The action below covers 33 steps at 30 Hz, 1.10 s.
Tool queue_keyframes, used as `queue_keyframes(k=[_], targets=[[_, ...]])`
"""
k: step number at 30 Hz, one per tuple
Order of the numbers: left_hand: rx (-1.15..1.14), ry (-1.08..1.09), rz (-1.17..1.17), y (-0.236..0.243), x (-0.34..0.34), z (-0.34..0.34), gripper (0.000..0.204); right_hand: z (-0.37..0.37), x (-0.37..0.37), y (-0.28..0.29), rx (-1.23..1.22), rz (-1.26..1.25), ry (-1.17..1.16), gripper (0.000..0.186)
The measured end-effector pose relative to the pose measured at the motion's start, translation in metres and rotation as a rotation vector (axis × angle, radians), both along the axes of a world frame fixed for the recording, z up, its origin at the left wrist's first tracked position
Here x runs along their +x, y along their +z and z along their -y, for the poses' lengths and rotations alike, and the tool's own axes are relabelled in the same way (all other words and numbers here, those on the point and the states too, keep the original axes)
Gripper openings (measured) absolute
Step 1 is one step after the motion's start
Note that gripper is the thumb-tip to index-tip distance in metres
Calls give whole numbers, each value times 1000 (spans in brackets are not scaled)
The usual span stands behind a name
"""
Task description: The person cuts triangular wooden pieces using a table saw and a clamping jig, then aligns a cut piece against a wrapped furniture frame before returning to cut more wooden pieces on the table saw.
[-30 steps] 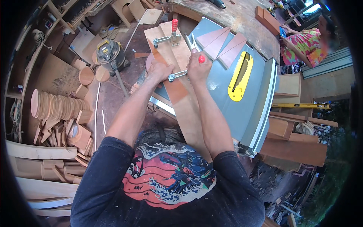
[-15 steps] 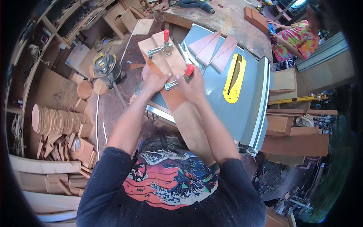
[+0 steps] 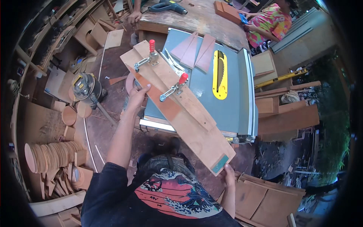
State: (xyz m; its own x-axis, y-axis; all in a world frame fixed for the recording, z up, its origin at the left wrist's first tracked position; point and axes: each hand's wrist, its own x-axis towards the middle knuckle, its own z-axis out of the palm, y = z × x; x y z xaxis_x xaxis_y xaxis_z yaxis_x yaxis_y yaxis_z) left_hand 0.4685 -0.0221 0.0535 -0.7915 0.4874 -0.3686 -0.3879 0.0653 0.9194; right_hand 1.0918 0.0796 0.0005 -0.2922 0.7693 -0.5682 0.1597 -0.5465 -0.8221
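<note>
A long wooden jig (image 3: pixel 196 140) lies slantwise over the near left part of a grey table saw (image 3: pixel 202 85). Two toggle clamps with red handles, a far clamp (image 3: pixel 152 47) and a near clamp (image 3: pixel 183 78), are mounted on it; a reddish-brown wooden strip (image 3: pixel 166 104) sits under their arms. My left hand (image 3: pixel 137 97) is closed on the jig's left edge, thumb on top. At the near end, beside a green patch (image 3: pixel 220 163), my right hand (image 3: pixel 228 177) grips the corner; some of its fingers are hidden beneath.
A yellow insert (image 3: pixel 220 75) surrounds the saw blade. Tapered pink wood pieces (image 3: pixel 193 51) rest on the saw top. Beyond is a workbench (image 3: pixel 204 22) with a heat gun (image 3: pixel 168 6). A shop vacuum (image 3: pixel 87 87) stands left. Another person's hand (image 3: pixel 135 17) and a seated person (image 3: pixel 270 24) are at the back.
My right hand has left the near clamp's red handle and now holds the jig's near end. That end has swung out to the right, away from my body.
</note>
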Motion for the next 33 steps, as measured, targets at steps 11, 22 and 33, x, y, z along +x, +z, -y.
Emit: queue_keyframes(k=[11, 22, 33], targets=[[-92, -211, -175, 43, 74, 51, 50, 82, 17, -14, 264, -92, -176, 69], [76, -619, 32, 12, 303, 30, 34, 328, 162, 36, 164, -241, -797, 80], [91, -482, 112, -63, 318, 8, 63, 354, 81, 42, 373, -402, -1143, 68]])
